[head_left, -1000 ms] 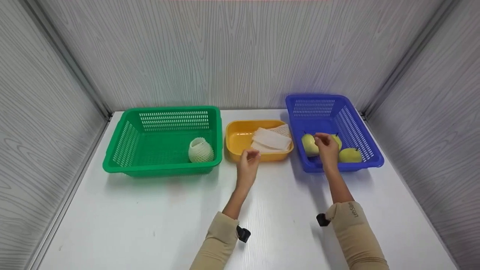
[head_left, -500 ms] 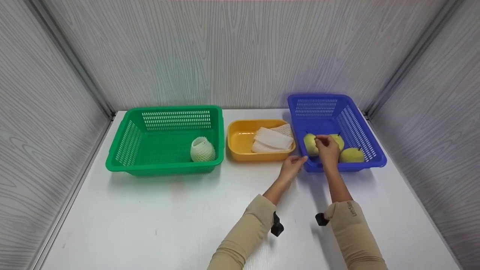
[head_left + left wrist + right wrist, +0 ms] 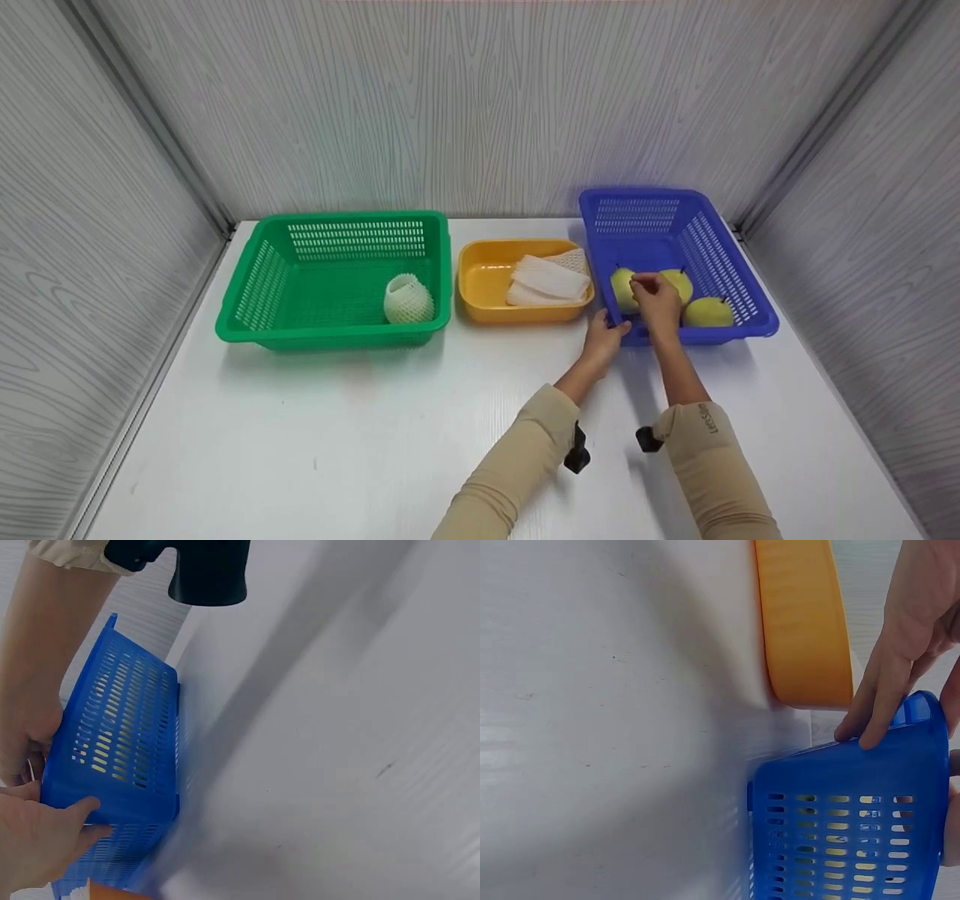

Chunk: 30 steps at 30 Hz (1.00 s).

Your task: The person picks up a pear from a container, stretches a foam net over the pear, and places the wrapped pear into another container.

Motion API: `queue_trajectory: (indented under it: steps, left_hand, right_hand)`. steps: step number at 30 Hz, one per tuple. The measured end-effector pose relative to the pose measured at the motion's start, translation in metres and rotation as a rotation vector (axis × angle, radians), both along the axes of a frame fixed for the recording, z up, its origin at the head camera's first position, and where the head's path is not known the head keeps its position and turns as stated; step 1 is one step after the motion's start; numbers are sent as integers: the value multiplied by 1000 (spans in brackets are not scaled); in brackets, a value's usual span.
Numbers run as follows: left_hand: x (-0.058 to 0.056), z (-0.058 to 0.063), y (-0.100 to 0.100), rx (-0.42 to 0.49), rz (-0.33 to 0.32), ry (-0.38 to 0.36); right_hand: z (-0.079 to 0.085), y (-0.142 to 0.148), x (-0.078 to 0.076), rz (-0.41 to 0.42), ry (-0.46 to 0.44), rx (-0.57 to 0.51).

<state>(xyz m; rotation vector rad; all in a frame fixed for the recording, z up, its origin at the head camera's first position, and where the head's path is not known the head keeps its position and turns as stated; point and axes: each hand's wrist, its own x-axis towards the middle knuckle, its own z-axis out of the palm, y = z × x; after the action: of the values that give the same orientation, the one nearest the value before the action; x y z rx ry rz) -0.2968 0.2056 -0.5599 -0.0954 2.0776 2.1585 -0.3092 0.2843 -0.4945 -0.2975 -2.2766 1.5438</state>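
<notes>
My left hand grips the near left corner of the blue basket. In the left wrist view its thumb and fingers straddle the corner, and the right wrist view has two fingers lying against the outer wall. Inside this basket lie three yellow-green pears with dark stems: a left pear, a middle pear and a right pear. Over the near rim hangs my right hand, fingers loosely curled beside the left pear; nothing shows in them. The basket wall partly hides this hand in the right wrist view.
A yellow-orange bowl left of the blue basket holds flattened white foam nets. Further left, a green basket contains a rounded-out foam fruit net. Pale walls enclose the white table.
My left hand has moved right, from in front of the yellow-orange bowl to the blue basket's near left corner, which it now grips. My right hand and the pears have stayed put.
</notes>
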Motion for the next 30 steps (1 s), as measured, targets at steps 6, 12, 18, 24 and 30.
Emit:
queue_trajectory:
  steps: [6,12,18,24,30]
  left_hand:
    - [16,32,-10,147,36,-39]
    - [29,54,-18,148,42,-51]
    - [27,48,-17,150,38,-89]
    - [27,48,-16,153,35,-107]
    - [29,47,-15,146,35,-109]
  right_hand:
    - [6,2,-9,42,-79,105]
    - [7,10,-28,198,-201,433]
    - [-1,16,-39,364,-320,646]
    - [-6,22,-42,364,-362,619]
    - [-101,87,-115,408,-533,519]
